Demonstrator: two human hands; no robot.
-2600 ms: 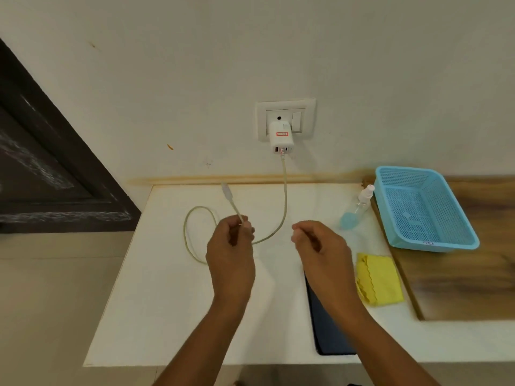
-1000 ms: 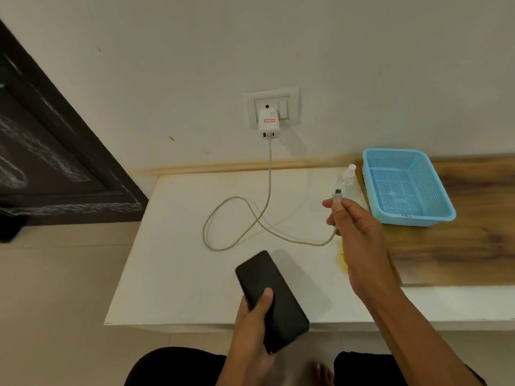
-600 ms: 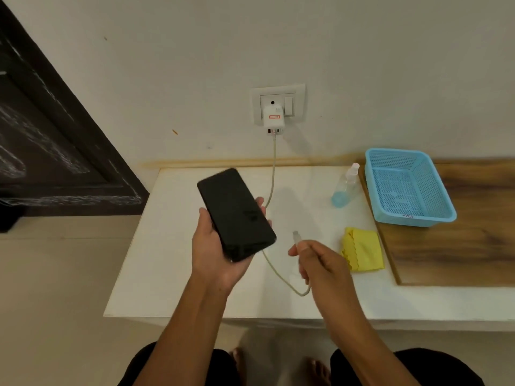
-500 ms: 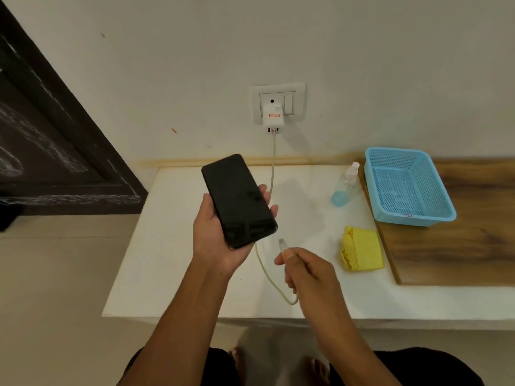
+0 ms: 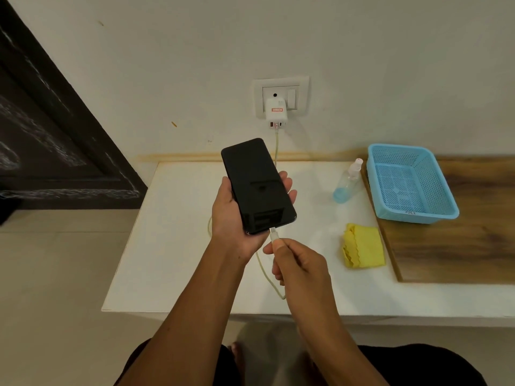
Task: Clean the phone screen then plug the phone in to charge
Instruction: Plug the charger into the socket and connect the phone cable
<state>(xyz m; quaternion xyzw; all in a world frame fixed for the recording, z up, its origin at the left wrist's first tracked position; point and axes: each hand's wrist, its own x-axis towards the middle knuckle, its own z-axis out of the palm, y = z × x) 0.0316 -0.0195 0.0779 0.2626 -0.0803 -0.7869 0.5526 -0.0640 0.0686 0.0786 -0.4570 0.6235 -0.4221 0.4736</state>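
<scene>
My left hand (image 5: 234,218) grips a black phone (image 5: 257,185) above the white table, dark screen facing up. My right hand (image 5: 298,263) pinches the plug of a pale charging cable (image 5: 274,234), whose tip sits right at the phone's bottom edge. I cannot tell whether the plug is inside the port. The cable loops down under my hands and runs up to a white charger (image 5: 275,114) in the wall socket (image 5: 281,96).
A yellow cloth (image 5: 363,249) lies on the white table (image 5: 172,246) to the right. A small spray bottle (image 5: 347,182) with blue liquid stands beside a blue plastic basket (image 5: 411,182) on a wooden board (image 5: 459,246). A dark door frame fills the left.
My right hand has brought the cable plug up from below to the phone's bottom edge. My left hand has kept the phone raised and nearly still.
</scene>
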